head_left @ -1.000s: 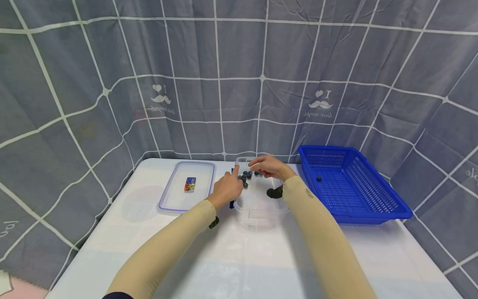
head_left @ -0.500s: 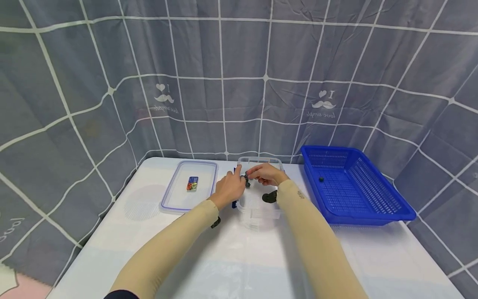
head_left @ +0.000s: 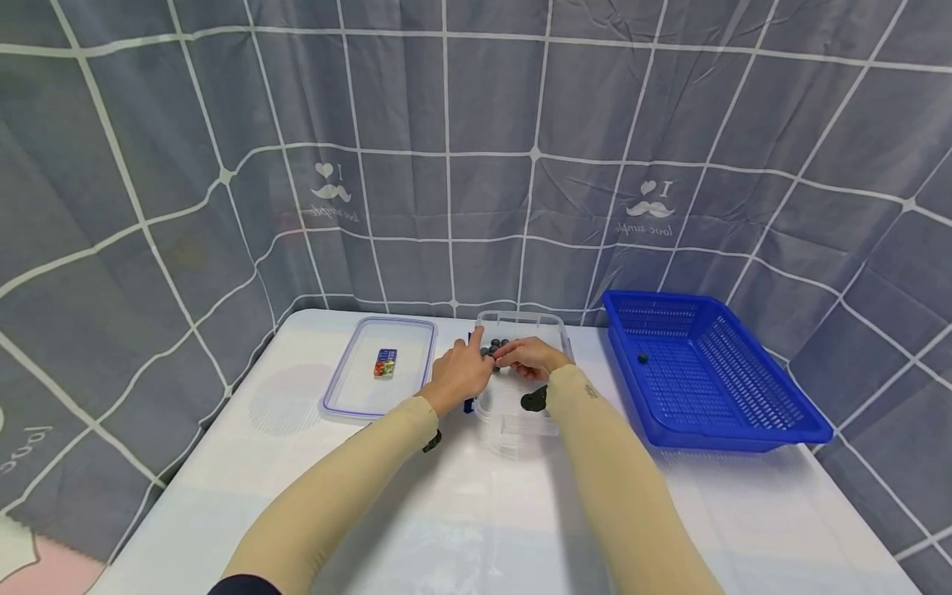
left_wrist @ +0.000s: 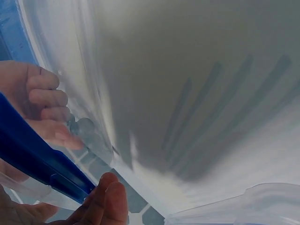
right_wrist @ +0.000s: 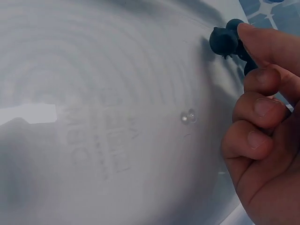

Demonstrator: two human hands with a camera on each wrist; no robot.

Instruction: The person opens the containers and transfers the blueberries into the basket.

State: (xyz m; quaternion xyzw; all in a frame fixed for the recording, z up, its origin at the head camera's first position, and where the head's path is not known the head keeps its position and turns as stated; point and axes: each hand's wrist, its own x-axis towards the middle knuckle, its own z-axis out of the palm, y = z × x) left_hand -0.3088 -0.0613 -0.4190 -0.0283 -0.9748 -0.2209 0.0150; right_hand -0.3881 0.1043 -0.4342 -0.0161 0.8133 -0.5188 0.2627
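Note:
A clear plastic container stands mid-table with several blueberries at its far left end. My left hand grips the container's left wall. In the left wrist view its fingers lie by the dark blue latch, and my right hand shows through the clear wall. My right hand reaches inside with curled fingers. In the right wrist view a thumb or finger tip presses on a blueberry in a small cluster, and curled fingers partly hide the berries behind. Embossed lettering marks the container floor.
Left of the container lies its clear lid with a blue edge and a small colourful label. A blue perforated basket stands on the right, with one small dark berry in it. A grey gridded curtain hangs behind.
My right hand has come down and slightly nearer to me, from above the far berries to among those by the left wall. My left hand keeps its hold. The view has shifted slightly.

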